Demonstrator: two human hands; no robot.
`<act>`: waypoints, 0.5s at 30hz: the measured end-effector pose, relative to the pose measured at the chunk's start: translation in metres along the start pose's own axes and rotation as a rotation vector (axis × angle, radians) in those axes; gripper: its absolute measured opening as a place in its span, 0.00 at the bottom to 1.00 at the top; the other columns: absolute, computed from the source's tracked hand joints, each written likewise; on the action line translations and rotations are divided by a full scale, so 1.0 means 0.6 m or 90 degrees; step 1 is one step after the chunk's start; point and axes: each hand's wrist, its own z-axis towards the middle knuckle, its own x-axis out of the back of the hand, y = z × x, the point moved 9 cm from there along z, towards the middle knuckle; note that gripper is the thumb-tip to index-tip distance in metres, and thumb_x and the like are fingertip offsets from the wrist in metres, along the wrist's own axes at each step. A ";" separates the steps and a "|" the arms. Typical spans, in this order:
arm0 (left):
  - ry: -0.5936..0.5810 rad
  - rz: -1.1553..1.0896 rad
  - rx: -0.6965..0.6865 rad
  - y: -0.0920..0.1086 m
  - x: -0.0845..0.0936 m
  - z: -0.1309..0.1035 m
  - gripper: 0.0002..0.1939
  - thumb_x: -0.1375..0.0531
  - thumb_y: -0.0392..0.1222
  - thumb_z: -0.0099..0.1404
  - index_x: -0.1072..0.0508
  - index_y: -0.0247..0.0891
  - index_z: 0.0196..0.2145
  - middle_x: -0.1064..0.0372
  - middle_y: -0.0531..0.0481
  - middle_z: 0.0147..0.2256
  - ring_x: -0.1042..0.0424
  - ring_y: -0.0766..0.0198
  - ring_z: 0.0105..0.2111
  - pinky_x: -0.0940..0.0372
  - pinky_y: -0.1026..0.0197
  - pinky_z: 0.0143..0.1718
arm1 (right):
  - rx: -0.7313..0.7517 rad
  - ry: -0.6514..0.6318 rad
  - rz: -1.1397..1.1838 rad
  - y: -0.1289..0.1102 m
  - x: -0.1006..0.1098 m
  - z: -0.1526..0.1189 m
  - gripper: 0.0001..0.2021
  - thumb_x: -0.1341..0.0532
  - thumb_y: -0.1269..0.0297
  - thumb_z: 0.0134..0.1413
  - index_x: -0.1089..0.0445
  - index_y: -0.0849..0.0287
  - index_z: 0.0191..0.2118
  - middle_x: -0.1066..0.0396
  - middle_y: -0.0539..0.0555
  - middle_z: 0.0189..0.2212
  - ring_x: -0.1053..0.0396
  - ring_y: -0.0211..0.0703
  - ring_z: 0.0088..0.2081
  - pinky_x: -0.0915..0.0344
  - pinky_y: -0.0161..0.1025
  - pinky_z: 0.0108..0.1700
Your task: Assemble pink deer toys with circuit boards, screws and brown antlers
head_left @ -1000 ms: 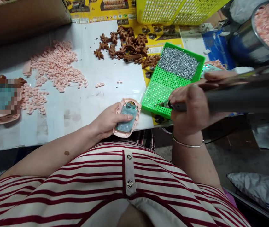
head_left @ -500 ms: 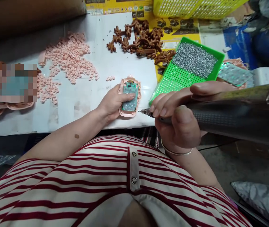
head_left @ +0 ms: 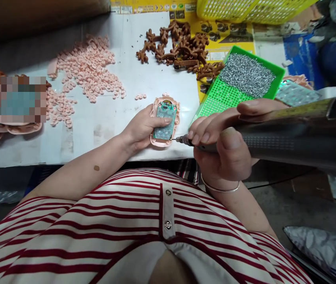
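Observation:
My left hand grips a pink plastic casing, its thumb resting on the green circuit board inside. Wrapped around a dark power screwdriver, my right hand holds the tool nearly level, with its thin bit pointing left. The bit's tip is at the lower right corner of the casing; whether it touches a screw is too small to tell. Beyond my right hand lies a green perforated tray with a heap of silver screws at its far end.
Small pink parts are heaped at the left of the white table surface. Brown plastic pieces lie at the back, near a yellow basket. More casings sit at the far left, and another circuit board at the right.
The screwdriver's tip, which was just right of the casing, is now at its lower right corner. The view has shifted slightly, moving the casing and table items a little right.

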 end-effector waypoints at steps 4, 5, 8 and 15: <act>-0.007 -0.003 -0.014 0.002 0.000 0.002 0.19 0.32 0.29 0.50 0.28 0.32 0.41 0.27 0.50 0.32 0.27 0.64 0.33 0.32 0.60 0.41 | 0.002 0.010 0.063 0.005 -0.001 -0.003 0.14 0.43 0.44 0.61 0.40 0.45 0.44 0.38 0.49 0.35 0.42 0.37 0.20 0.33 0.44 0.26; -0.005 -0.002 -0.015 0.002 0.000 0.002 0.19 0.32 0.29 0.50 0.28 0.33 0.41 0.27 0.50 0.32 0.27 0.64 0.33 0.32 0.61 0.41 | 0.002 0.001 0.073 0.005 -0.002 -0.004 0.13 0.43 0.45 0.62 0.39 0.45 0.44 0.37 0.50 0.37 0.42 0.37 0.21 0.33 0.44 0.27; -0.003 0.000 -0.012 0.000 -0.002 0.002 0.18 0.33 0.29 0.50 0.28 0.33 0.40 0.27 0.50 0.31 0.26 0.62 0.35 0.32 0.60 0.43 | 0.005 -0.022 0.086 0.002 -0.008 -0.002 0.12 0.42 0.48 0.63 0.38 0.44 0.47 0.36 0.49 0.37 0.40 0.37 0.21 0.33 0.44 0.26; 0.015 0.006 0.011 -0.007 0.000 0.004 0.19 0.34 0.29 0.48 0.28 0.34 0.40 0.29 0.52 0.30 0.26 0.62 0.33 0.32 0.60 0.41 | 0.077 -0.089 0.158 -0.017 -0.029 0.006 0.08 0.40 0.56 0.65 0.39 0.43 0.47 0.44 0.43 0.24 0.40 0.38 0.18 0.35 0.41 0.22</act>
